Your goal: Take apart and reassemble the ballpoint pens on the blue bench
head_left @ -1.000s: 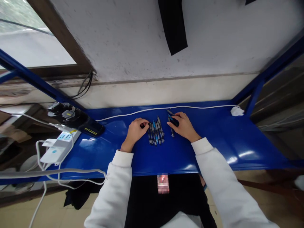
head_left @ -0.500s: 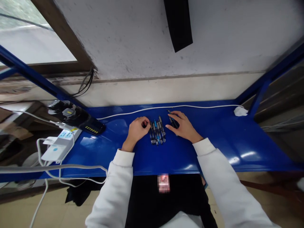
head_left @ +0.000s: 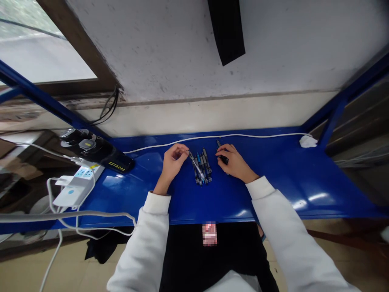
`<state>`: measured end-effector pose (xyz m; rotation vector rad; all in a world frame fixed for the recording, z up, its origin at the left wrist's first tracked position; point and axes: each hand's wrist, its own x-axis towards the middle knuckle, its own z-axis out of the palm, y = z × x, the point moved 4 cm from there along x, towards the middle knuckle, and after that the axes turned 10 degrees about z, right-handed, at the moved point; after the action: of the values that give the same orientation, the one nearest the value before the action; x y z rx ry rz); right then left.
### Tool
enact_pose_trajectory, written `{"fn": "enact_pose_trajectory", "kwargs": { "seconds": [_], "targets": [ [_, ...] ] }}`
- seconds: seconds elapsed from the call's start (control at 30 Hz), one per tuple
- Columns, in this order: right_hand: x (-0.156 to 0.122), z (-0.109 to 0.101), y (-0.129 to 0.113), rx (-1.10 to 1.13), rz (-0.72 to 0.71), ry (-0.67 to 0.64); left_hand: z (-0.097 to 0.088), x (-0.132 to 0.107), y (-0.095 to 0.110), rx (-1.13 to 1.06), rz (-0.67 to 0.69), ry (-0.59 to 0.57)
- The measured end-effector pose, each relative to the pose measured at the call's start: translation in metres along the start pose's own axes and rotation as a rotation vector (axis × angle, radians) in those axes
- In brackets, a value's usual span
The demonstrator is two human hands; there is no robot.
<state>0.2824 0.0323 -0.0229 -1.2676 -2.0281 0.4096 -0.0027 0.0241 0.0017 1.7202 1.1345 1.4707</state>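
Between thumb and fingers of my left hand (head_left: pixel 175 159) is the upper end of a pen (head_left: pixel 195 164) with a clear barrel, which slants down over the other pens. Beneath and beside it, several pens (head_left: pixel 205 160) lie side by side on the blue shelf, with grey, black and bright blue parts. To their right, my right hand (head_left: pixel 233 161) is closed on a short black pen (head_left: pixel 224 159), partly covered by the fingers. Another dark pen (head_left: pixel 219 143) pokes out behind those fingers; its lower part is hidden.
A white cable (head_left: pixel 243 135) runs along the back of the blue shelf (head_left: pixel 185 207) to a crumpled white tissue (head_left: pixel 308 141). On the left are a black bottle (head_left: pixel 103 152) and a white power strip (head_left: pixel 74 184) with hanging cords. A wall rises behind; blue posts stand at both sides.
My left hand has lifted the upper end of a pen, which now slants across the row. The right hand's fingers have closed from a wider spread onto a black pen.
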Motion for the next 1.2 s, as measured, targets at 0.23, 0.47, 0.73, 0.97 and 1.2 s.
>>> {"fn": "enact_pose_trajectory", "kwargs": {
  "seconds": [0.23, 0.47, 0.73, 0.97, 1.2],
  "targets": [
    [0.002, -0.008, -0.035, 0.462, 0.130, -0.018, 0.015, 0.000, -0.003, -0.562, -0.138, 0.083],
    [-0.001, 0.009, -0.042, 0.809, 0.323, -0.184, 0.023, -0.003, 0.000, -0.576, -0.195, 0.024],
    [0.000, -0.001, -0.038, 0.777, 0.383, -0.196, 0.026, -0.007, 0.006, -0.340, -0.137, -0.077],
    [-0.004, 0.008, -0.033, 0.758, 0.425, -0.333, 0.025, -0.007, 0.021, -0.120, 0.008, -0.187],
    [-0.004, 0.004, -0.035, 0.701, 0.377, -0.300, 0.024, -0.007, 0.024, -0.180, -0.035, -0.223]
  ]
}}
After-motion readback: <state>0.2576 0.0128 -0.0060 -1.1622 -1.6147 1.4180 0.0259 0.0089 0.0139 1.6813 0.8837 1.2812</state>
